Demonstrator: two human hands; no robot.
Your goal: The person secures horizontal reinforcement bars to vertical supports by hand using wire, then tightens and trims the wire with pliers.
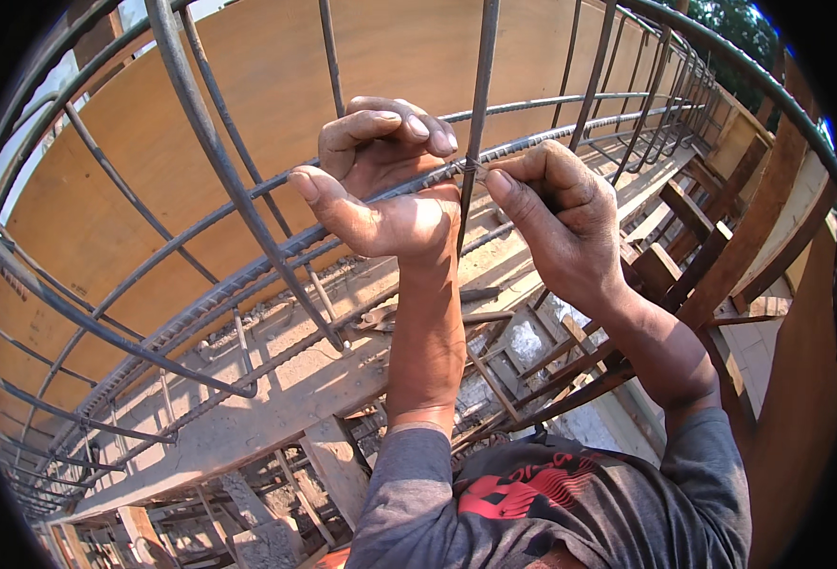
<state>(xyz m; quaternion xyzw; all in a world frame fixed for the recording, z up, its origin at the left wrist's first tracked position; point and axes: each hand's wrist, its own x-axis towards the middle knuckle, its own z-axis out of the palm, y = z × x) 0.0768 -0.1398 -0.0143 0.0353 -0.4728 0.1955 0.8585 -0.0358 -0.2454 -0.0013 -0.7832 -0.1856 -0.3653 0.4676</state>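
Note:
My left hand (385, 185) is raised in front of me, its fingers curled toward a crossing of steel bars, thumb stretched out to the left. My right hand (556, 218) is closed just right of that crossing, pinching a thin tie wire (473, 168) wrapped where an upright stirrup bar (480, 85) meets a long ribbed rebar (248, 275). Both hands touch the joint from either side. How much wire the left fingers hold is hidden.
A rebar cage of curved stirrups (200, 123) runs away on both sides. A plywood form panel (153, 142) stands behind it. Below lie a dusty wooden plank (276, 398), pliers (376, 318) and timber bracing (684, 275) at the right.

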